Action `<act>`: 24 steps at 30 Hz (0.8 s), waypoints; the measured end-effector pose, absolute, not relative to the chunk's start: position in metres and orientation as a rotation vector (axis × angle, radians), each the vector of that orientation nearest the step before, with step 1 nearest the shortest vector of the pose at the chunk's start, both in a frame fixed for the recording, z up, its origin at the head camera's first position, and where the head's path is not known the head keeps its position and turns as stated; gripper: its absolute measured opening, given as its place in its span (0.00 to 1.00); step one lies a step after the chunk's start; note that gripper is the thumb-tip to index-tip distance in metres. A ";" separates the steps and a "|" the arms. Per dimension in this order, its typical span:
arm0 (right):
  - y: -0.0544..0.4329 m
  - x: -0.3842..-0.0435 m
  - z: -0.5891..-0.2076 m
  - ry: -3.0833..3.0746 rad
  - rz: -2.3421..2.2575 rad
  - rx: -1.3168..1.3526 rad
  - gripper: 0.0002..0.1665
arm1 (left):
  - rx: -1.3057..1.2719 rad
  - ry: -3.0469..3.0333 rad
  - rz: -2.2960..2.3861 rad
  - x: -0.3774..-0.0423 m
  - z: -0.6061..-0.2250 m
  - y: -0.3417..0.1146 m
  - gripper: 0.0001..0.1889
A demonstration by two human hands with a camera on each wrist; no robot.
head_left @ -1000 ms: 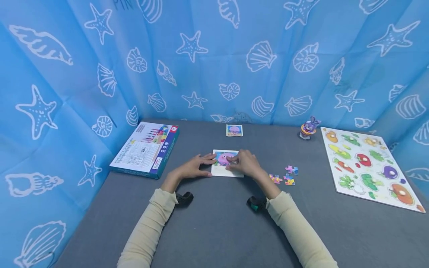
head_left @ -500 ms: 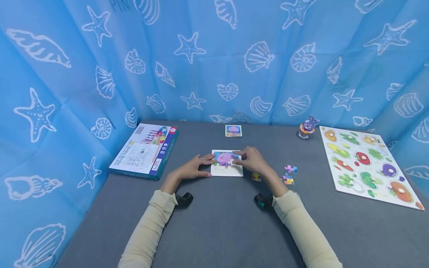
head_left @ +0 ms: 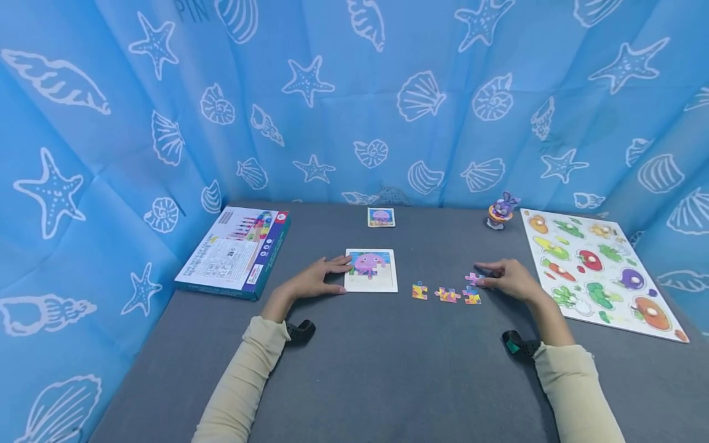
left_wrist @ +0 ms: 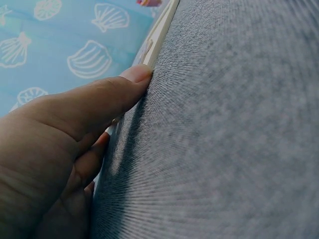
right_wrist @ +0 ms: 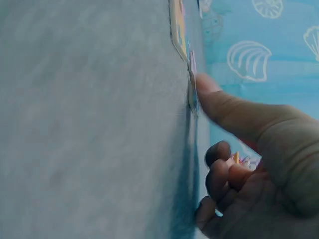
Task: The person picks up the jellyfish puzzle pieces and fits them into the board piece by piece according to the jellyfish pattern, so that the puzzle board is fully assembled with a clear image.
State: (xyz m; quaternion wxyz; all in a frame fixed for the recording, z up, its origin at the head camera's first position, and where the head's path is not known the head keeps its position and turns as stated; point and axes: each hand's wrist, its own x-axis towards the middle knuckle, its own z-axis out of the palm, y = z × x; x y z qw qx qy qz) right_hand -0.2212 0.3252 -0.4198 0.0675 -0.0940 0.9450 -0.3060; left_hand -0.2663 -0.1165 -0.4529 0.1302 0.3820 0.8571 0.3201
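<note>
A white jigsaw tray (head_left: pixel 370 288) with a partly filled pink octopus picture lies flat on the grey table. My left hand (head_left: pixel 313 278) rests at its left side, fingers extended over the edge and thumb against the lower corner; the left wrist view shows the thumb (left_wrist: pixel 112 94) touching the rim. To the right, my right hand (head_left: pixel 512 280) reaches over a pink-and-blue jigsaw piece (head_left: pixel 472 279), thumb tip at it and index finger apart beyond it. Nearby lie a yellow piece (head_left: pixel 420 291), a pink-yellow piece (head_left: pixel 447 295) and another yellow-and-blue piece (head_left: pixel 472 296).
A small octopus picture card (head_left: pixel 381 217) lies behind the tray. On the left is a flat box (head_left: pixel 232 252). A purple rabbit figurine (head_left: pixel 501 211) stands at the back right beside a vegetable puzzle board (head_left: pixel 600 277). A blue shell-print curtain (head_left: pixel 343 123) borders the table's back.
My right hand has left the octopus picture and moved right to the loose pieces, uncovering the tray's right side. My left hand stays at the tray's left edge.
</note>
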 end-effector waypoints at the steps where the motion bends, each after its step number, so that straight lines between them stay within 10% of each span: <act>1: 0.329 -0.220 -0.421 2.830 -0.920 -0.285 0.27 | 1.107 2.489 0.934 -0.266 -0.453 -0.117 0.32; 24: 0.285 -0.240 -0.416 3.040 -0.850 -0.534 0.15 | 1.078 2.501 0.931 -0.265 -0.453 -0.116 0.32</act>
